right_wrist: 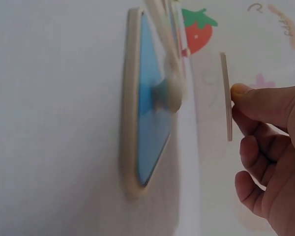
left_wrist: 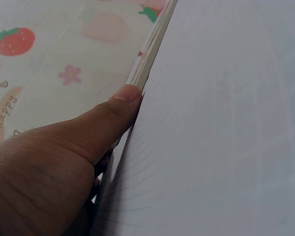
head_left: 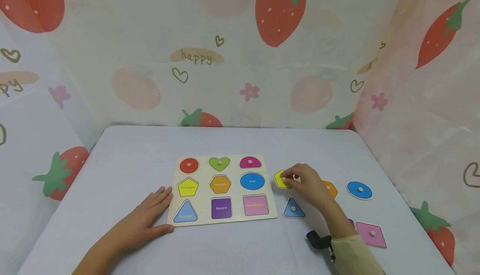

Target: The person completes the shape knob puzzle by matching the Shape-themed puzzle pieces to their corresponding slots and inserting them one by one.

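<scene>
Two hands flank the board (head_left: pixel 204 193): outstretched left (head_left: pixel 151 210) touches it, right (head_left: pixel 306 184) pinches yellow piece (head_left: pixel 279 180).

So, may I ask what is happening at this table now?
A person is working with a shape-puzzle board. The right hand pinches a lifted yellow piece beside the board, while the left hand rests at the board's left edge. A red circle, green heart and magenta half-circle fill the top row; the other six spaces are unfilled. On the table to the right lie a blue triangle, blue oval, pink rectangle, orange piece and purple piece.
</scene>
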### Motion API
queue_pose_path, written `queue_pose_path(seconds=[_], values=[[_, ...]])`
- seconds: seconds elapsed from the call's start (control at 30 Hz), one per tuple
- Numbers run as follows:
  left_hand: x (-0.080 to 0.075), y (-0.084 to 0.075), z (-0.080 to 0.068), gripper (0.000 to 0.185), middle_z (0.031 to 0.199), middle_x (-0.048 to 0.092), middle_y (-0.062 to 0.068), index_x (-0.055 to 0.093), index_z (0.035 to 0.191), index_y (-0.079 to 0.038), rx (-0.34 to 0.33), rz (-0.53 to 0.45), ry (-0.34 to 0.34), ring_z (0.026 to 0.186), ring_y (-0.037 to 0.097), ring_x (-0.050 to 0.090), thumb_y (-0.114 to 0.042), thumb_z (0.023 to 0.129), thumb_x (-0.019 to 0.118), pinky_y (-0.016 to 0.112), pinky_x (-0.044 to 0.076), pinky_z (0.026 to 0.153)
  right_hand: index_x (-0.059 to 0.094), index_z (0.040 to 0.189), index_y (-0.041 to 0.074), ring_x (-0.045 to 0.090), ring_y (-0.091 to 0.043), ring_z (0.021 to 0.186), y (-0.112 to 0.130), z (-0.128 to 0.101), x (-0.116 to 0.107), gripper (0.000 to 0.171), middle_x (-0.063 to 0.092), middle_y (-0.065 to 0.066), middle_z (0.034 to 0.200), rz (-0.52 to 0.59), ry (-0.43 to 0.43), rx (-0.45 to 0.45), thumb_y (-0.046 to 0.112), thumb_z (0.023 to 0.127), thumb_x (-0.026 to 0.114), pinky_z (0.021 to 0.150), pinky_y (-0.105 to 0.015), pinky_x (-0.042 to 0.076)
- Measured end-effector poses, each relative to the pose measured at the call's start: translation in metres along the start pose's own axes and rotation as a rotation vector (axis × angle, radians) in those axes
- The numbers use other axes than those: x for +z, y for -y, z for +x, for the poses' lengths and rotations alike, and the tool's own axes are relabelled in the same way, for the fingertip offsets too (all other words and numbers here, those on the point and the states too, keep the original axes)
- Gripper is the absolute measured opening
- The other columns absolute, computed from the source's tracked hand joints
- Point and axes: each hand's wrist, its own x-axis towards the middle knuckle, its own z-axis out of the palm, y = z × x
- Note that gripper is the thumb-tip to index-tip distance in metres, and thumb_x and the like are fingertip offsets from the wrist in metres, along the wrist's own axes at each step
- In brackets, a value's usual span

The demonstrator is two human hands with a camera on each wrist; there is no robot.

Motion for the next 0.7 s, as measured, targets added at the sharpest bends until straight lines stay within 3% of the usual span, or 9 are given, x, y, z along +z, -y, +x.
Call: queue_pose_path(seconds=[0.7], values=[[0.000,0.000,0.000,0.100,0.170,0.025,-0.003,0.035,0.161,-0.016,0.012,0.004,0.002,0.159,0.029,0.016,-0.071,0.084,0.068,0.058,0.021,0.125,0.080,0.105,0.018,0.056,-0.020,0.101,0.062,0.012,0.001,0.011,0.067,0.006,0.094,0.063,0.003,-0.110,0.020,0.095,0.076,0.088,-0.040,0.057]])
